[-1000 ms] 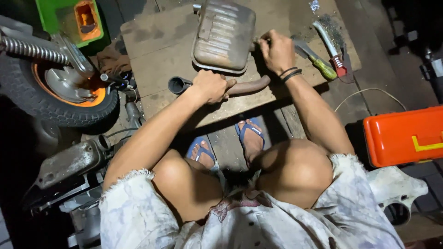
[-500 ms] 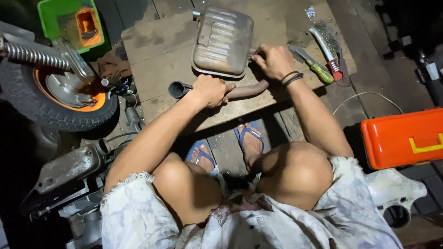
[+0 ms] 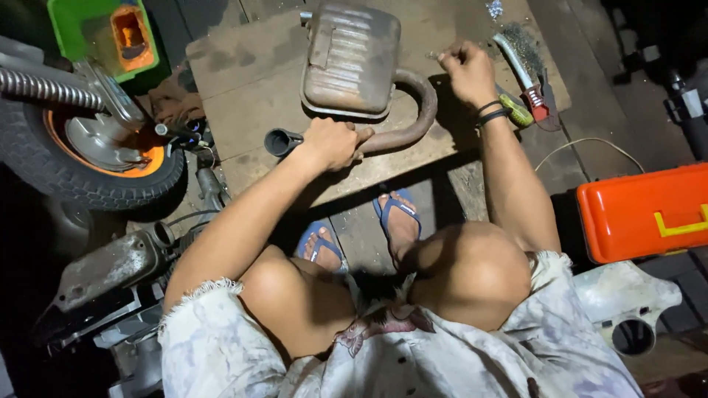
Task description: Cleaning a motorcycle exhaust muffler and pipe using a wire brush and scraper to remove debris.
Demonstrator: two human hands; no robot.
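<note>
The person squatted over a low wooden board (image 3: 251,96) on which a rusty muffler (image 3: 350,59) lay, its flat oval body toward the far side and its curved pipe (image 3: 413,118) bending round to the right and back to the near left, ending in an open dark mouth. The left hand (image 3: 332,142) was wrapped round that pipe just right of the open mouth, fingers curled tightly over it and pressing it to the board. The right hand (image 3: 466,70) rested on the board just right of the bend of the pipe, fingers drawn into a loose fist; whether it pinched anything small could not be told. Dark bands circled that wrist. Just right of it lay a wire brush (image 3: 520,63) with a red end and, nearer, a green-handled tool (image 3: 516,112) partly hidden by the wrist. Blue sandals (image 3: 398,214) showed below the board's near edge. At the far left stood a wheel (image 3: 81,169) with an orange rim and a green container (image 3: 103,33); at the right, an orange toolbox (image 3: 645,210).
</note>
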